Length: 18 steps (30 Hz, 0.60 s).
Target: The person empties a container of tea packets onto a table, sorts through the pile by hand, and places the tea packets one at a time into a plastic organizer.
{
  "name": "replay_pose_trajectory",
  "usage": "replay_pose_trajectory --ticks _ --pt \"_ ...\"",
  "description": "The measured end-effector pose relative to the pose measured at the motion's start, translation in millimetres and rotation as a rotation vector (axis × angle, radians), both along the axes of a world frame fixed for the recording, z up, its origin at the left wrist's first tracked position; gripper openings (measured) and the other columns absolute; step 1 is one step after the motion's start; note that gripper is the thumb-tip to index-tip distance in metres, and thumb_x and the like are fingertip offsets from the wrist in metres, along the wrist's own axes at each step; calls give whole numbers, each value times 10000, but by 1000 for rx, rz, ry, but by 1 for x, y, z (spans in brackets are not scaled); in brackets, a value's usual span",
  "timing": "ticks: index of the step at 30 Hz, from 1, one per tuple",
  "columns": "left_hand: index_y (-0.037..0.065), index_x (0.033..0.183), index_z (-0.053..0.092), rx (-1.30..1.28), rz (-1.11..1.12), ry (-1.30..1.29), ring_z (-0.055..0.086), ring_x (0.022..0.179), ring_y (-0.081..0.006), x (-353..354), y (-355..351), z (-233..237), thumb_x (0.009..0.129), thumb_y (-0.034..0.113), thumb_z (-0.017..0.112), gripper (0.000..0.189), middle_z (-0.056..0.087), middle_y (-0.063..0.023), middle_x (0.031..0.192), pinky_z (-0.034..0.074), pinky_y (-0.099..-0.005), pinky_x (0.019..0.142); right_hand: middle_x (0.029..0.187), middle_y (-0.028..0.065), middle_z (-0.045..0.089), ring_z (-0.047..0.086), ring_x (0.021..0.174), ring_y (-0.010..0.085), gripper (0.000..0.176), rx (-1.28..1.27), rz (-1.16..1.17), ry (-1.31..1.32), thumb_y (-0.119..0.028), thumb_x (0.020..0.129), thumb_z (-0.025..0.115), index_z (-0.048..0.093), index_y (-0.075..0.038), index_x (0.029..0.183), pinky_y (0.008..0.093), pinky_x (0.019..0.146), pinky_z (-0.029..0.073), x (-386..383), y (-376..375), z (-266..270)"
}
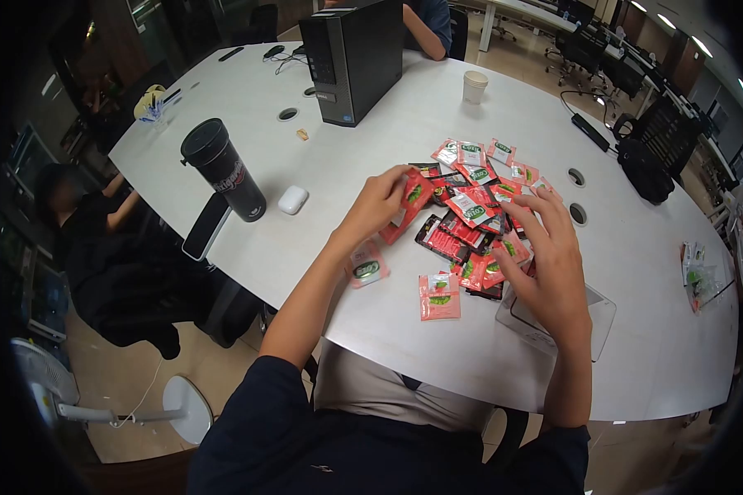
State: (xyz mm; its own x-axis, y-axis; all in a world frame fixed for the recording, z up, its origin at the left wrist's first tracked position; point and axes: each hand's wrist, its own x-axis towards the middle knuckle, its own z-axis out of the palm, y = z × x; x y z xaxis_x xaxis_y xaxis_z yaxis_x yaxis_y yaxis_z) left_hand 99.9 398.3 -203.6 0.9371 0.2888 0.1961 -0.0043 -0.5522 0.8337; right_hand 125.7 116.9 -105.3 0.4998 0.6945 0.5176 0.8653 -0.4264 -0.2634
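Note:
A loose pile of small red, pink and black sachets (470, 208) with green and white labels lies on the white table in front of me. At the pile's left side my left hand (375, 203) has its fingers closed on a red sachet (414, 196), which is tilted up. My right hand (546, 252) hovers over the right part of the pile, fingers spread and curved, and hides some sachets. Two pink sachets lie apart: one sachet (439, 297) near the front and another sachet (366, 266) below my left wrist. A clear plastic box (600, 323) sits partly under my right forearm.
To the left stand a black tumbler (225, 172), a white earbud case (292, 200) and a phone (206, 226). A black desktop computer (351, 66) and a paper cup (475, 87) are farther back. One person (429, 29) sits across; another person (99, 239) sits left.

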Motion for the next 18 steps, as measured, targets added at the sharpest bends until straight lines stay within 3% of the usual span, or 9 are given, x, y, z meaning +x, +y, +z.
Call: replay_pose_trajectory --ticks 2,3,5,7,8,12,15,16,18 --pt "15 1349 516 -109 11 -246 662 753 -123 17 17 -30 998 108 480 364 687 -105 957 543 -304 667 1255 135 565 455 1301 367 500 12 5 -33 -145 788 749 598 -52 1256 473 1030 407 4 2 -5" --pt "15 1349 516 -104 11 -252 662 753 -123 14 13 -23 998 108 480 364 687 -105 957 543 -304 667 1224 141 578 494 1253 358 470 19 28 -4 -149 804 740 600 -32 1236 460 1002 429 4 5 -7" --pt "-19 1355 486 -800 -112 -179 680 835 -96 4 -1 -1 1018 140 505 374 681 -77 1023 577 -261 719 1193 147 592 533 1204 350 441 27 52 22 -154 820 732 602 -11 1217 447 973 451 2 10 -13" --pt "-33 1359 464 -848 -162 -185 688 876 -96 1 -9 4 1021 175 530 402 669 -75 1060 595 -254 761 1155 154 610 592 1091 332 441 61 52 184 -184 839 726 592 13 1211 439 909 483 0 16 -21" --pt "-23 1355 470 -900 -193 -224 690 879 -100 2 -16 2 1018 170 536 395 671 -77 1059 596 -256 757 1128 173 621 635 981 309 525 79 66 169 -226 856 725 547 36 1274 436 863 501 3 18 -28" --pt "2 1347 476 -1026 -299 -273 686 934 -103 -2 -46 4 1003 141 561 381 671 -80 1097 594 -267 813 1102 204 641 682 873 304 686 158 -4 454 -264 876 723 420 69 1393 417 788 525 0 31 -30" --pt "7 1369 462 -1004 -351 -288 666 987 -98 -6 -62 -2 986 113 588 417 665 -79 1125 572 -254 852 1070 194 665 690 870 321 646 230 39 682 -261 885 713 436 62 1370 411 770 528 1 36 -37" --pt "10 1385 451 -969 -372 -301 655 1014 -96 -7 -66 -2 975 95 605 446 662 -80 1140 560 -247 872 1021 200 683 697 861 320 575 267 68 556 -214 891 708 457 52 1335 399 765 529 5 38 -46" --pt "30 1418 418 -1010 -401 -288 649 1015 -95 -10 -70 3 959 94 630 510 660 -67 1151 549 -254 883 1031 214 682 698 870 319 528 293 79 597 -175 888 707 477 47 1309 392 766 528 6 38 -46"
